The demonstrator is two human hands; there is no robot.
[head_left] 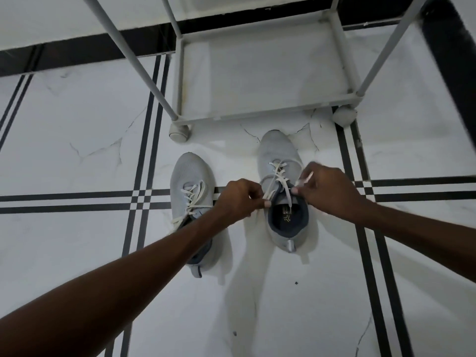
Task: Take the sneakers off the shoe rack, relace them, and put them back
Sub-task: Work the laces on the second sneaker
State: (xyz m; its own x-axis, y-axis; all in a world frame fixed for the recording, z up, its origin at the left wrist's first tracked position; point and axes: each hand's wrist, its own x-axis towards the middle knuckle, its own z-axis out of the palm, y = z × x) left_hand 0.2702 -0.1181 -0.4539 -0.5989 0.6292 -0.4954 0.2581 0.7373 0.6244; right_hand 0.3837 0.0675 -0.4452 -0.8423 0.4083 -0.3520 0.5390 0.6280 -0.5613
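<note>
Two light grey sneakers with cream laces stand on the white tiled floor, toes pointing at the rack. The right sneaker (277,153) has its laces partly threaded and loose. My left hand (238,199) pinches one lace end at that sneaker's left collar. My right hand (327,188) pinches the other lace end (306,177) at its right side. The left sneaker (190,173) sits under my left forearm, its laces loose and spilling to the left; its heel is partly hidden.
A white metal shoe rack (257,114) on castor wheels (179,132) stands just beyond the sneakers, its bottom shelf bare. Black stripe lines cross the floor. A dark wall edge (448,60) rises at the upper right.
</note>
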